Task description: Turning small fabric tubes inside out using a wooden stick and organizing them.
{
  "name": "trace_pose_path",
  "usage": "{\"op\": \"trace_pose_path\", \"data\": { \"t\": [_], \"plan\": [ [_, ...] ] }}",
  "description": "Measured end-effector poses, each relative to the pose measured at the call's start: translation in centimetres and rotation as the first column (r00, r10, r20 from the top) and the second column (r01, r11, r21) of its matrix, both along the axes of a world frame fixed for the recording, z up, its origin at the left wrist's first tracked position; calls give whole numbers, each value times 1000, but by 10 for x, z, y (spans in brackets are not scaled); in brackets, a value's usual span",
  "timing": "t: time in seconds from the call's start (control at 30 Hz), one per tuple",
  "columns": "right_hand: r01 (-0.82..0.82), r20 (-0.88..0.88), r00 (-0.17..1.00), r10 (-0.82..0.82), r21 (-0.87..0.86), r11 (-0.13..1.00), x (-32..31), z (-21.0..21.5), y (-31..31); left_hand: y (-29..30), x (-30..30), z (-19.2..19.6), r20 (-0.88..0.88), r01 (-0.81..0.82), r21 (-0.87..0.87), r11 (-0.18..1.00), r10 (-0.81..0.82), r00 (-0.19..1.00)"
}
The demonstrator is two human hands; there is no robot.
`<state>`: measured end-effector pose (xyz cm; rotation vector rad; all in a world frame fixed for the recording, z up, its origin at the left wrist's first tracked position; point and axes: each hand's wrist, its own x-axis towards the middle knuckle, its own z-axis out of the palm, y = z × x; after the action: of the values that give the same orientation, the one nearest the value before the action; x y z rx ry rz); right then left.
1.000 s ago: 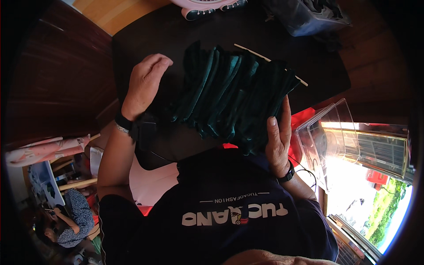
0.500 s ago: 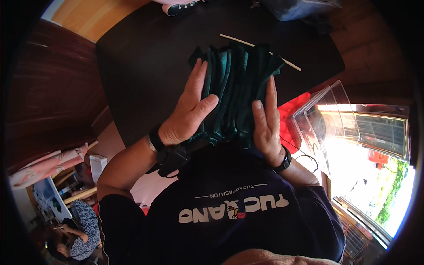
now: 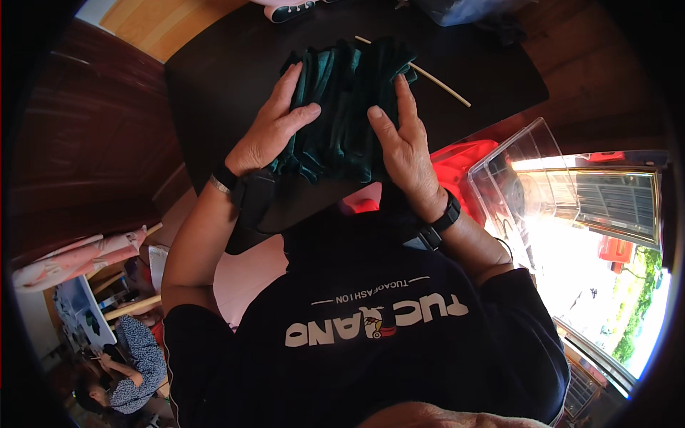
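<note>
A bundle of dark green velvet cloth (image 3: 335,110), bunched in upright folds side by side, is held over the dark table (image 3: 221,107). My left hand (image 3: 267,132) presses its left side, fingers stretched along the outside and thumb resting over the near folds. On the opposite side, my right hand (image 3: 407,146) grips it the same way, thumb toward the cloth's front. Between the palms the folds are squeezed together. A thin pale stick (image 3: 446,87) lies on the table behind the bundle, its far end partly behind the cloth.
At the table's far edge are a pink-and-black shoe (image 3: 289,10) and a clear plastic bag (image 3: 467,10). A clear plastic bin (image 3: 524,171) and a red plastic item (image 3: 457,160) stand at the right, beside a bright doorway. A person (image 3: 135,371) sits at lower left.
Both hands have carried the cloth bundle away from my body and slightly left, farther over the table. It now overlaps the stick's far end. My grip looks the same.
</note>
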<state>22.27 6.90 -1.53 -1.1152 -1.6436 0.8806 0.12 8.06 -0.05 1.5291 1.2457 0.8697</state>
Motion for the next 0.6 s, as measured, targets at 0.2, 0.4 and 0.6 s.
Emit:
{"op": "trace_pose_path", "data": {
  "t": [0.2,0.4,0.6],
  "plan": [
    [16,-20,1000,-19,-151,988,11,10,4,1,4,-1,38,-17,-21,1000,18,999],
    [-72,-416,908,-50,-271,960,26,1,6,5,-2,-12,43,4,60,998,-6,999],
    [-103,-474,878,-60,-310,945,26,9,-1,4,-8,-8,12,6,62,998,-7,1000]
  ]
}}
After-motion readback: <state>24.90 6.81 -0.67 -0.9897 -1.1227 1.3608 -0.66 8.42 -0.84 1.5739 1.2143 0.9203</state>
